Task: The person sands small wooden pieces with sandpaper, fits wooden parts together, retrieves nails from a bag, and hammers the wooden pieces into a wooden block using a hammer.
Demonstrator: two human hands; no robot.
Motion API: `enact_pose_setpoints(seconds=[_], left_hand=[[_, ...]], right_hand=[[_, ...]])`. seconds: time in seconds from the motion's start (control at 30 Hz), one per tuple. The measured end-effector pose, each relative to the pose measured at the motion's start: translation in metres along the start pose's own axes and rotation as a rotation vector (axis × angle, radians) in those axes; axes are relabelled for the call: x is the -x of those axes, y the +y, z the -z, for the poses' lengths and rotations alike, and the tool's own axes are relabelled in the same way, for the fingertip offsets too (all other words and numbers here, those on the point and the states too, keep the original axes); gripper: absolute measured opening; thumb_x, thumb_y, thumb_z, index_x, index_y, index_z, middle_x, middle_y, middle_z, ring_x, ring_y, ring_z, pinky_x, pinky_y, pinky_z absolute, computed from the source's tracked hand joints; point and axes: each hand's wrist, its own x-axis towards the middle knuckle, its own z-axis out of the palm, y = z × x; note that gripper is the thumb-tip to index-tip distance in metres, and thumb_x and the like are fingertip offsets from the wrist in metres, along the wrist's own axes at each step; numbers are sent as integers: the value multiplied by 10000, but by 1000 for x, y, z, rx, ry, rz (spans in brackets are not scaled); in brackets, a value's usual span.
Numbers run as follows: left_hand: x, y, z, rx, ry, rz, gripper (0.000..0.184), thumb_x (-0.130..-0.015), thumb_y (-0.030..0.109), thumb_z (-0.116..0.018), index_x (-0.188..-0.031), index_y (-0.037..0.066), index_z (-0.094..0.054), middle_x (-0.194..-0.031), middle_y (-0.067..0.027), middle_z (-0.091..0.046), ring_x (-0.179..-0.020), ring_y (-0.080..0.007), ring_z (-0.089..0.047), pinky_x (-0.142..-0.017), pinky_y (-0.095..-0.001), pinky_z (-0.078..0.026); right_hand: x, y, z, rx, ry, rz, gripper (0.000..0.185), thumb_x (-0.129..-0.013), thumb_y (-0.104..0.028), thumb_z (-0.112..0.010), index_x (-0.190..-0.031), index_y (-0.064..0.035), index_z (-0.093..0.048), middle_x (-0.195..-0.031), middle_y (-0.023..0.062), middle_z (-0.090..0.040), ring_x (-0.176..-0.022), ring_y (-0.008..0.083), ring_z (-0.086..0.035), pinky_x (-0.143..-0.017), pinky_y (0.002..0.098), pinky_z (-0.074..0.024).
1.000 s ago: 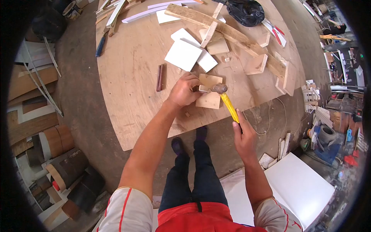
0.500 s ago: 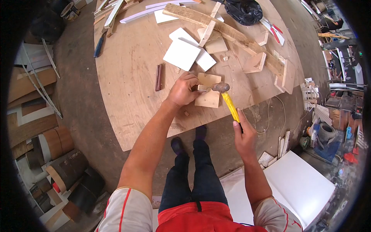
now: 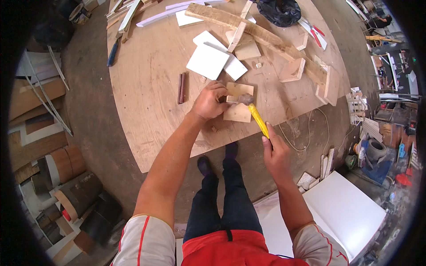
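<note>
In my right hand (image 3: 277, 148) is a hammer with a yellow handle (image 3: 258, 121), gripped near its lower end. The hammer's head is over the right end of a small wooden block (image 3: 231, 99); whether they touch I cannot tell. My left hand (image 3: 210, 101) is closed at the block's left end, its fingertips pinching it or something too small to make out. Pale plywood shows on both sides of the block, an upper part (image 3: 242, 88) and a lower part (image 3: 238, 114). Whether these are one piece is hidden.
White square boards (image 3: 207, 61) lie beyond my hands. Two dark reddish-brown strips (image 3: 182, 88) are at the left. A long timber (image 3: 266, 37) crosses the plywood tabletop (image 3: 146, 88). Red-handled pliers (image 3: 316, 36), a black plastic bag (image 3: 279, 11) and a blue-handled tool (image 3: 113, 54) lie farther off.
The hammer has swung left, its head coming from the right onto the end of the block. My right hand has shifted slightly left with it. The left hand stays nearly still.
</note>
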Motion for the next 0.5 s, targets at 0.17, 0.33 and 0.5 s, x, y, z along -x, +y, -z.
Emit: enact_pose_setpoints(seconds=[0.17, 0.33, 0.5], left_hand=[[-2, 1, 4, -8, -44, 33, 345, -615, 30, -886, -943, 23, -779, -950, -113, -735, -979, -332, -677, -894, -410, -567], [-1, -1, 0, 1, -18, 16, 347, -615, 29, -886, -946, 21, -780, -943, -113, -732, -989, -337, -679, -892, -415, -568], [-5, -2, 1, 8, -15, -19, 341, -624, 41, -892, -945, 22, -777, -941, -117, -728, -981, -338, -677, -887, -416, -568]], right_hand=[[-7, -5, 5, -89, 77, 19, 453, -1038, -59, -624, -1487, -12, -594, -1025, 241, -714, -862, 381, -706, -754, 440, -553], [-10, -12, 8, -45, 224, 138, 450, -1033, -71, -638, -1475, 1, -599, -1009, 244, -716, -839, 380, -705, -747, 434, -552], [-6, 2, -5, -25, -3, -37, 452, -1025, -68, -650, -1467, 11, -602, -998, 248, -712, -819, 370, -707, -729, 426, -548]])
